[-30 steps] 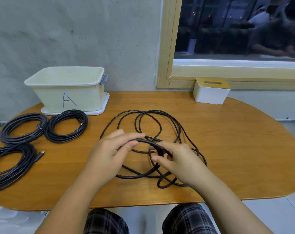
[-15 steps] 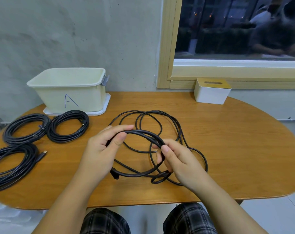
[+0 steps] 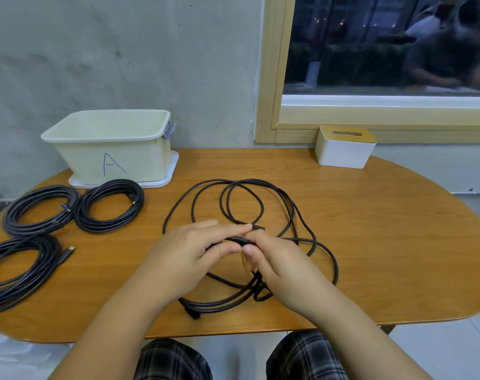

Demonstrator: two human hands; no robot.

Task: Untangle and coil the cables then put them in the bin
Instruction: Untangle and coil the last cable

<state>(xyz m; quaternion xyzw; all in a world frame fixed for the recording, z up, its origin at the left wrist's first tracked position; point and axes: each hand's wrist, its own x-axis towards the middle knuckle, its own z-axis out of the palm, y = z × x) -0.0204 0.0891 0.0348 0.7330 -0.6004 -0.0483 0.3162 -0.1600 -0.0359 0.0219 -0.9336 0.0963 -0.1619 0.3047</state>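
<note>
While both hands meet at the middle of the table (image 3: 370, 242), the left hand (image 3: 189, 259) and the right hand (image 3: 282, 267) each pinch the same bundle of strands of the loose black cable (image 3: 260, 204), fingers curled round it, thumbs nearly touching. Nearest the person, at about 6 o'clock from the hands, a few gathered turns hang down to the table edge, with a plug end (image 3: 192, 314) poking out at the bottom. Beyond the hands, toward 12 o'clock, the rest of that cable lies in wide, slack, overlapping loops flat on the wood, not yet drawn in.

This cable looks light, thin and limp but springy, so I judge the turns will want to slide apart and open up. The best hold is where the hands are now, pinching all the turns together at one spot, while the other hand feeds slack in loop by loop. Crossing strands at 1 o'clock could snag if pulled hard.

Off at 9 to 10 o'clock three coiled cables (image 3: 110, 207) rest on the table, outside the bin (image 3: 110, 157), which stands at 11 o'clock against the wall, marked with an A. A small white box (image 3: 343, 152) sits at 1 o'clock under the window.
</note>
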